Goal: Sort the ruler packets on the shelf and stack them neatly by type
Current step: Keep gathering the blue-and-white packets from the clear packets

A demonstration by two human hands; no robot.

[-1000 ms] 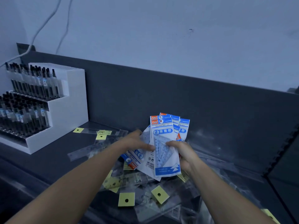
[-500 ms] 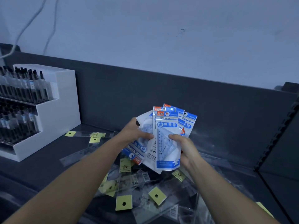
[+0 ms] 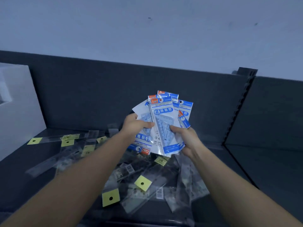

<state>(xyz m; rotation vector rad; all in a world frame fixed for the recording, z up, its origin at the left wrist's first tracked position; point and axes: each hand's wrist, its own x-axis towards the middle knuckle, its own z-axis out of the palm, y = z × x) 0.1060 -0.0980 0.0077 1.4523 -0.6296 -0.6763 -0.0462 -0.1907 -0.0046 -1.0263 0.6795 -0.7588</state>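
packets: fan of geometric packets point(image 3: 164, 122) held in the air mid-frame, above the shelf point(image 3: 237, 169), in front of the back panel point(image 3: 98, 95); not touching either.
L hand: left hand point(image 3: 134, 125) grips the fan's left side, thumb on front, fingers behind.
R hand: right hand point(image 3: 186, 138) grips the lower right, thumb across the front packet.
orient: most packets upright w/ orange-blue headers on top; one at left is flipped, header low by the left wrist.
room: open air above the fan and to both sides; bare shelf strip right of the pile; some bare shelf at left, up to the white stand point(image 3: 19, 104).
edges: back panel closes the rear; slotted upright point(image 3: 242, 99) at right marks the bay joint; front shelf edge mostly hidden by forearms.
below: clear ruler packets point(image 3: 147, 185) piled under the hands, criss-crossed and overlapping; a few long ones spread left.
tags: yellow tags point(image 3: 110, 197), square, w/ punched hole, on the clear packets.
in way: white stand far left on the shelf, well apart from the hands.
materials: packets are glossy film, flat rectangles; triangle rulers show through. Shelf and panel are dark matte; wall point(image 3: 147, 30) pale, plain.
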